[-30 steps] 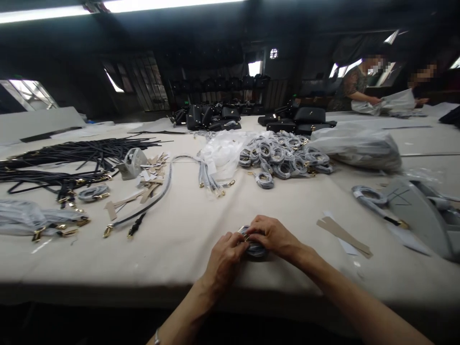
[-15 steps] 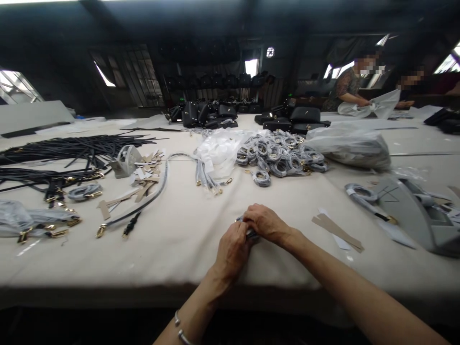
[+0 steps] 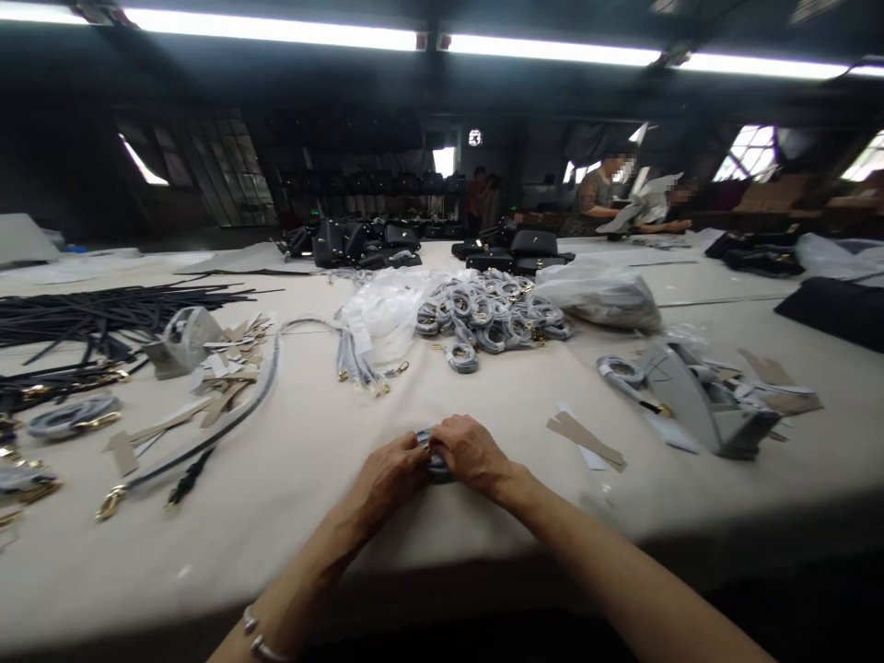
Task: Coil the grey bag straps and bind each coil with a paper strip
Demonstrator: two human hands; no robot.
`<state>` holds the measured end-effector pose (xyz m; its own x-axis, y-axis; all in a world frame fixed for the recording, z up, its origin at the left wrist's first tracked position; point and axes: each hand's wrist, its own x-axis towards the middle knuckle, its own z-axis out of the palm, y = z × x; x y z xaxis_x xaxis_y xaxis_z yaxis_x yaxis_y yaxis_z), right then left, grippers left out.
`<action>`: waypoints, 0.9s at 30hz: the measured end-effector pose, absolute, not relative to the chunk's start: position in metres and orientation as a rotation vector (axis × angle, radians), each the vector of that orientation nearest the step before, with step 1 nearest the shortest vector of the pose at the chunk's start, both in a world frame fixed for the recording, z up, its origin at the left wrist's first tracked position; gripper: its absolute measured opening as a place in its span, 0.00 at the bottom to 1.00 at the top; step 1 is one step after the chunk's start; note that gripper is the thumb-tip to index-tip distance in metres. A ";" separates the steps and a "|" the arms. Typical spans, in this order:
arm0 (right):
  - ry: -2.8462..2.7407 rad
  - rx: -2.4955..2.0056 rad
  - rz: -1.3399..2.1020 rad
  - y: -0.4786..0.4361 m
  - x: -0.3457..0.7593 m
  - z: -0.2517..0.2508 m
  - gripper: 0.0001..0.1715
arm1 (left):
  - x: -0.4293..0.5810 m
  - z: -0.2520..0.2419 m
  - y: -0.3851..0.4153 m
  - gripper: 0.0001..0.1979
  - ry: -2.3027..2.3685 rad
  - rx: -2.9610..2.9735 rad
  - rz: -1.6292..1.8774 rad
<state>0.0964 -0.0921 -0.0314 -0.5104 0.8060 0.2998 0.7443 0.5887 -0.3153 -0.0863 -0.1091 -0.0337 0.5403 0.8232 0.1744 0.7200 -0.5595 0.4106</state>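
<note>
My left hand and my right hand meet at the table's near edge, both closed on a small coiled grey strap. Most of the coil is hidden under my fingers, with only its grey edge showing between and below them. A bracelet circles my left wrist. The nearest loose item is a tan cardboard strip, to the right of my right hand. A long dark strap with a gold clasp lies to the left.
A heap of coiled grey straps sits beyond my hands, beside clear plastic bags. Black strap bundles lie at left, and black handbags stand farther back. A grey tape dispenser is at right. Two co-workers handle white plastic at the far end.
My view has swung left and up, so the table items shift left and more ceiling shows. Both hands stay on the coil, now closer together and lower in view.
</note>
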 end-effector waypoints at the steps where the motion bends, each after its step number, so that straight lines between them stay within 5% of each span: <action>1: -2.390 -1.238 0.217 -0.095 0.098 -0.030 0.06 | -0.085 -0.034 -0.109 0.15 1.269 2.503 0.518; 10: -1.865 -1.762 0.254 -0.117 0.241 -0.013 0.10 | -0.063 -0.034 -0.141 0.06 1.570 2.463 0.421; 21: -1.730 -2.250 0.520 -0.096 0.317 -0.025 0.14 | -0.074 -0.086 -0.133 0.18 1.409 2.896 0.702; 27: -1.774 -2.182 0.578 -0.099 0.316 -0.017 0.13 | -0.060 -0.058 -0.148 0.18 1.516 2.809 0.436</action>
<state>0.3159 -0.0992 -0.0172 0.1704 0.9760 -0.1355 0.8683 -0.2137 -0.4476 -0.0601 -0.1483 -0.0577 0.5211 0.8085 0.2735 0.8303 -0.5544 0.0572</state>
